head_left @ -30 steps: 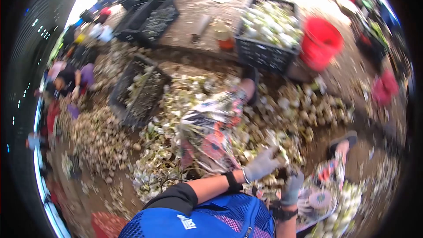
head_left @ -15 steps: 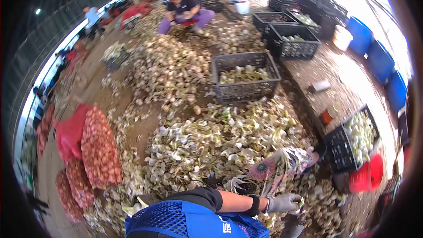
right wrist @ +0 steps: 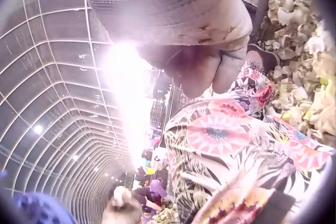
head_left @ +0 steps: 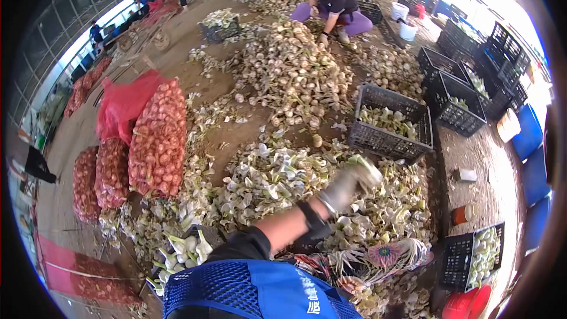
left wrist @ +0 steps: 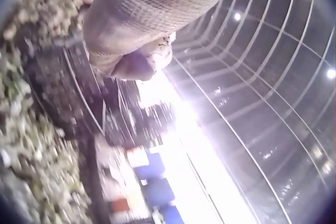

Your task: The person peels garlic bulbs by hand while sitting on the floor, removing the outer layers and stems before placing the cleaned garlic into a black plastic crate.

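My gloved left hand (head_left: 342, 192) reaches out over a heap of pale garlic skins (head_left: 266, 183), near a black crate (head_left: 390, 127) with trimmed pieces inside. It grips a whitish garlic bulb (head_left: 370, 170), blurred in the head view; in the left wrist view the curled fingers mostly cover it. The right hand (right wrist: 210, 50), in a soiled glove, is bent with fingers curled above the patterned trousers (right wrist: 218, 132) in the right wrist view; I cannot tell whether it holds anything. The head view does not show that hand.
Trimmed garlic bulbs (head_left: 186, 248) lie at my left side, with red net bags (head_left: 156, 142) beyond. Ahead, a person (head_left: 331, 3) sits by a garlic pile (head_left: 295, 71). At right stand a filled black crate (head_left: 458, 260) and a red bucket (head_left: 466, 304).
The hands were close together over my lap. The left hand has since swung forward and left with the bulb, the right has left the head view, and that view has turned left.
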{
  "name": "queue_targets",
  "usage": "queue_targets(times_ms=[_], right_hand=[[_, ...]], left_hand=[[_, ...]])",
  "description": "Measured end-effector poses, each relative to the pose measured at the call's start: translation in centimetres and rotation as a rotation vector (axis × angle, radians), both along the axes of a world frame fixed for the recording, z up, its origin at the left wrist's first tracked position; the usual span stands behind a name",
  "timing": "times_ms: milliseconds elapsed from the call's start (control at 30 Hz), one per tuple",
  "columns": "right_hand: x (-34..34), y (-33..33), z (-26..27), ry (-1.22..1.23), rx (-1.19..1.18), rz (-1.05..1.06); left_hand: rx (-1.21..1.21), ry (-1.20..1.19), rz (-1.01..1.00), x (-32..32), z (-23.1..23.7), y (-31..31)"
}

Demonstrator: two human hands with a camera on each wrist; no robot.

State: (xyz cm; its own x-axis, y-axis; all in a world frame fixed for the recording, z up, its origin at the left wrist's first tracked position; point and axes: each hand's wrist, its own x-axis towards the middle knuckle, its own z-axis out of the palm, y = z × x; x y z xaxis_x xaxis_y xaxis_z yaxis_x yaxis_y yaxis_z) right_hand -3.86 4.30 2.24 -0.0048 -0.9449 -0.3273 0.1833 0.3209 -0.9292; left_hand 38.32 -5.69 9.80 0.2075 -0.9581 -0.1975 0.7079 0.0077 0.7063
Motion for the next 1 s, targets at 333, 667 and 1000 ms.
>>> queue_targets(times_ms=[333, 667, 1000], right_hand=[[-1.9, -4.7, -6.4, -0.275, 0.193, -0.068], [-9.0, 7.3, -8.3, -0.227, 0.181, -0.581], [-8.9, 17.0, -16.2, -0.403, 0.328, -1.057]], left_hand=[[-0.068, -0.187, 1.444, 36.4, 4.0, 19.2], [0.278, 0.221, 0.252, 11.7, -8.7, -3.5], [-0.028, 0.001, -0.767, -25.5, 0.4, -10.7]])
